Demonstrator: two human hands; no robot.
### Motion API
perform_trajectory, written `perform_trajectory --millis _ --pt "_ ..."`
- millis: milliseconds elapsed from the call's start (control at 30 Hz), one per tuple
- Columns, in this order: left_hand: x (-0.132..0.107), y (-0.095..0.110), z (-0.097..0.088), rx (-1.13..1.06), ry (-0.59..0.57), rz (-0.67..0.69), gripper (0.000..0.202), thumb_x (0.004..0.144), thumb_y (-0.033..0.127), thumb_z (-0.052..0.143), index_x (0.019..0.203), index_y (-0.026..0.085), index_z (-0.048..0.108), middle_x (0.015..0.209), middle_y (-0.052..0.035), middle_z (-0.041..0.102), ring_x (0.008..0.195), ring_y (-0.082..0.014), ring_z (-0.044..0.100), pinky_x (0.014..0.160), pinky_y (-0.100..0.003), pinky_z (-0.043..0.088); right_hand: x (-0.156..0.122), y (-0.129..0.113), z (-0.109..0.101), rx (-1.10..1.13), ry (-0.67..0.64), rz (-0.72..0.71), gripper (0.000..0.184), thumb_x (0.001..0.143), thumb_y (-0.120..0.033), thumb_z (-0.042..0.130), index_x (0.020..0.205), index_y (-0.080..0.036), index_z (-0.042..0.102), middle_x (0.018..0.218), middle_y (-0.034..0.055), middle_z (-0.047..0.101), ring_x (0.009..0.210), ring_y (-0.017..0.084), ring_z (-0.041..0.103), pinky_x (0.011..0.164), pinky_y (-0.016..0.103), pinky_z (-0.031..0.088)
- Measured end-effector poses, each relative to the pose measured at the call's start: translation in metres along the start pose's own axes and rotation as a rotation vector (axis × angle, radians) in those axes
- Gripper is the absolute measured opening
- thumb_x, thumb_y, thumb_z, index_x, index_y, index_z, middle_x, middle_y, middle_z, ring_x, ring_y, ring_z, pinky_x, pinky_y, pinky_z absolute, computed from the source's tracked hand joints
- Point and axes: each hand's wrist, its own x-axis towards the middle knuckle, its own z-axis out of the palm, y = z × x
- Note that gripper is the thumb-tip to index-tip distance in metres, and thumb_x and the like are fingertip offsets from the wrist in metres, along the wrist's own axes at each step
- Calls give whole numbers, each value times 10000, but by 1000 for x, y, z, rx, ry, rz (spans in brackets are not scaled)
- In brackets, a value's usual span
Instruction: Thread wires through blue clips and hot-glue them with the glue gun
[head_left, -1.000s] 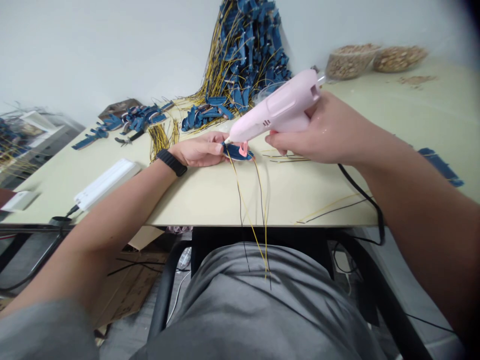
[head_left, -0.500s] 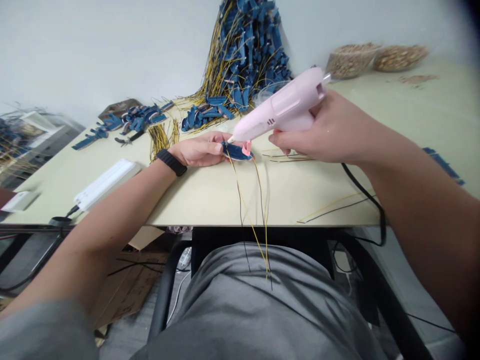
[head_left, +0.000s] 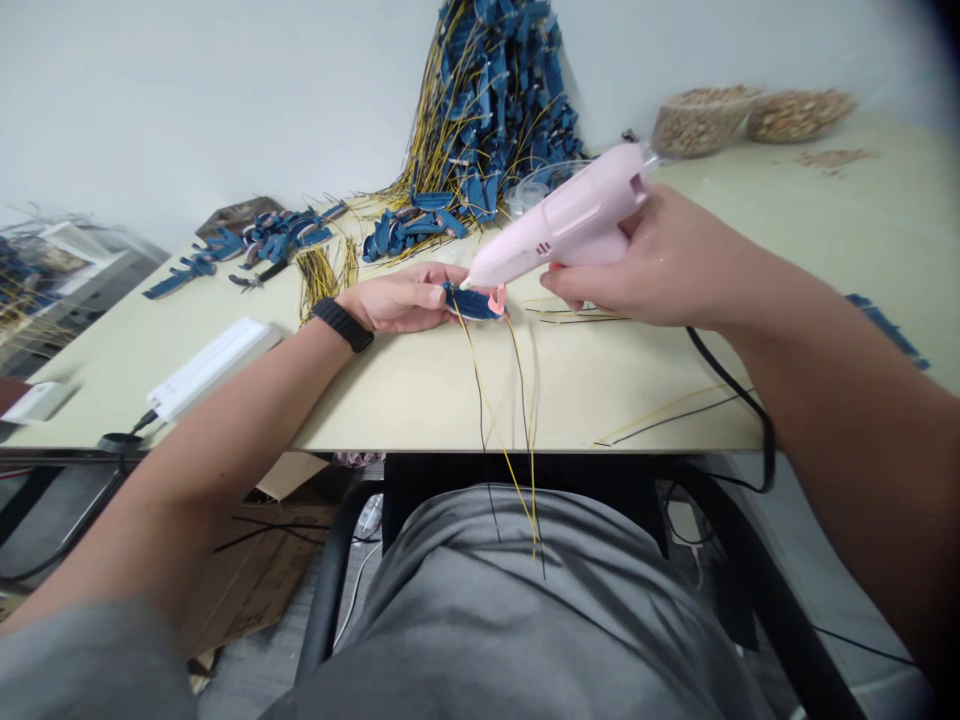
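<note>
Between the thumb and fingers of my left hand [head_left: 409,298] is a small blue strip-shaped part [head_left: 474,303]. Yellow and black wires [head_left: 517,375] run from it down over the table edge onto my lap. My right hand [head_left: 656,260] is wrapped round the grip of a pale pink glue gun [head_left: 559,222]. Its nozzle points down to the left, just above the left end of the blue part; whether it touches cannot be told. The gun's pink stand [head_left: 497,300] shows in front of the blue part's right end.
A tall heap of wired blue parts [head_left: 502,100] leans on the wall. Smaller blue pieces [head_left: 277,235], pliers [head_left: 259,277] and a yellow wire bundle [head_left: 319,280] lie at left. A white power strip [head_left: 214,368] is near my left forearm. Filled bowls [head_left: 701,118] stand back right.
The glue gun's nozzle has shifted slightly to the right and down along the blue part. My left hand and the blue part have stayed almost still.
</note>
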Motion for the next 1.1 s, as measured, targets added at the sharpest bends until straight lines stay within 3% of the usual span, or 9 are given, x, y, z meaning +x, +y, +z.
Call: perform_trajectory --millis 200,333,467,600,733,967,1100 --pt "0 1 3 -22 10 -15 947 719 934 1211 1312 214 1047 1357 -173 996 1274 -308 979 1162 -350 737 0 0 0 -13 0 17 310 883 -196 1021 753 -255 746 768 24 698 705 195 597 613 354 407" --pt "0 0 2 -14 40 -13 970 667 910 1245 1293 197 1045 1331 -177 998 1262 -321 978 1161 -366 738 1 1 -1 -3 -13 31 266 908 -152 984 773 -250 776 775 24 696 703 191 572 650 376 413" --pt "1 -1 -2 24 -6 1 961 659 930 1225 1291 229 1048 1317 -168 1001 1238 -321 981 1134 -363 744 0 2 -2 2 -12 34 236 924 -139 984 831 -242 793 803 14 682 735 191 574 677 367 389" --pt "2 1 1 74 -68 48 961 705 994 1157 1290 239 1047 1372 -193 987 1375 -386 953 1265 -446 714 -3 -3 -4 -10 -6 75 275 904 -149 1038 879 -252 784 838 8 684 765 198 548 684 377 361" --pt "2 4 5 87 -46 34 988 676 1040 1140 1238 234 1042 1333 -215 980 1364 -436 949 1312 -526 692 -5 -6 -6 -13 -74 84 373 927 -239 1112 869 -263 745 797 12 658 755 205 515 710 403 383" --pt "-1 7 4 167 -59 24 892 759 1008 1125 1205 241 1040 1230 -183 984 1258 -373 943 1302 -490 672 -2 -4 -6 -60 -96 103 284 942 -265 1069 930 -275 785 800 3 678 739 201 510 700 409 367" --pt "0 9 5 173 -14 -9 943 698 1019 1155 1158 205 1032 1213 -205 973 1169 -358 937 1237 -485 685 -1 -3 -7 -69 -107 105 266 935 -274 1062 945 -280 795 821 11 711 757 210 515 697 415 356"
